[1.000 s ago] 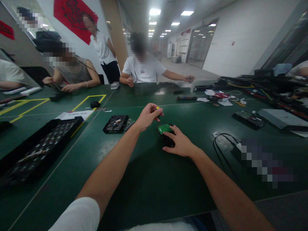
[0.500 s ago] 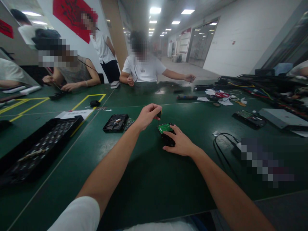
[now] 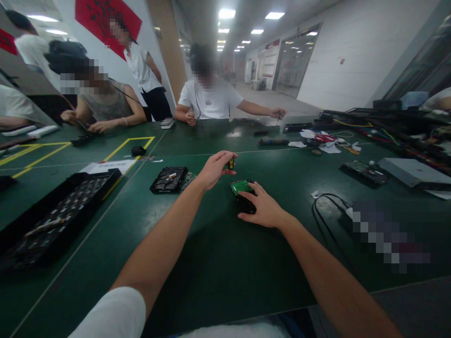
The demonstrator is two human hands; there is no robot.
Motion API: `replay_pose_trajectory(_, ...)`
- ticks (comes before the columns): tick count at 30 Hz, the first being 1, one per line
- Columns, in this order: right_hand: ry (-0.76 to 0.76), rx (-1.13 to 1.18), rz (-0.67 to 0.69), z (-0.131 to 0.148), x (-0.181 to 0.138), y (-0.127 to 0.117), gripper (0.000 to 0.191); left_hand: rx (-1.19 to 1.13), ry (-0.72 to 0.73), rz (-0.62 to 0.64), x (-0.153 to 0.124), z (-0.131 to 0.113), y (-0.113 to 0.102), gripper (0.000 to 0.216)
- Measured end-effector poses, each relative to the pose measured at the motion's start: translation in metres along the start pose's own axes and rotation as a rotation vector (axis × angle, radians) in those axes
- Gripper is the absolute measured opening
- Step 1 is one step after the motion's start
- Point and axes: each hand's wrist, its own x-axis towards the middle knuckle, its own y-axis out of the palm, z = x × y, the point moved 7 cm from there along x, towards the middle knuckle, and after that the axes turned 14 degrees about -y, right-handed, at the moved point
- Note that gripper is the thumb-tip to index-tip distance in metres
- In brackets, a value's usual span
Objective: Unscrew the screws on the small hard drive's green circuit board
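Note:
In the middle of the table lies a hard drive (image 3: 241, 187), its green circuit board facing up. My right hand (image 3: 266, 209) rests on the drive's near side, fingers and thumb spread across its edges and gripping it. Just beyond and above the board, my left hand (image 3: 215, 170) pinches the black and yellow handle of a small screwdriver (image 3: 231, 163). The shaft is thin and hard to see, so I cannot tell whether its tip touches the board. Left of my left hand sit a black square frame (image 3: 169, 180) with small parts on it and a loose circuit board (image 3: 189, 181).
A long black tray (image 3: 63, 211) stands at left. To the right are another drive (image 3: 364, 172), a grey metal box (image 3: 405, 171) and a black cable (image 3: 317, 211). Cables and wires pile up at the far right. Across the table sit co-workers; one person (image 3: 211, 101) faces me.
The fingers of my left hand have shifted on the screwdriver, opening a little so that more of the yellow handle shows. My right hand and the hard drive stay in place.

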Motion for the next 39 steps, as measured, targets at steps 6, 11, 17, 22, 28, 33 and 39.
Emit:
replay_pose_trajectory(6, 0.008, -0.010, 0.012, -0.0010, -0.0005, -0.0003, 0.090, 0.051, 0.008, -0.026, -0.0014, 0.0010, 0.0048, 0.039)
replay_pose_trajectory(11, 0.010, -0.009, 0.017, -0.0015, -0.0003, 0.0002, 0.091, 0.035, -0.013, 0.015, -0.0003, 0.0029, 0.0069, 0.036)
replay_pose_trajectory(17, 0.010, 0.002, 0.009, -0.0020, -0.0005, 0.0004, 0.091, -0.002, -0.041, 0.049, -0.0001, 0.0024, 0.0049, 0.034)
replay_pose_trajectory(22, 0.018, 0.001, 0.016, -0.0034, -0.0008, 0.0018, 0.090, 0.051, -0.026, 0.025, -0.0024, -0.0007, 0.0065, 0.034)
replay_pose_trajectory(28, 0.009, 0.000, 0.014, -0.0034, -0.0005, 0.0024, 0.090, 0.058, -0.036, 0.024, -0.0027, 0.0022, 0.0078, 0.037)
replay_pose_trajectory(33, 0.007, -0.002, 0.012, -0.0029, -0.0002, 0.0019, 0.091, 0.014, -0.033, 0.040, -0.0026, 0.0030, 0.0090, 0.037)
replay_pose_trajectory(39, -0.003, 0.007, 0.000, -0.0029, -0.0005, 0.0014, 0.090, -0.019, -0.070, 0.047, 0.0023, 0.0076, 0.0033, 0.040)
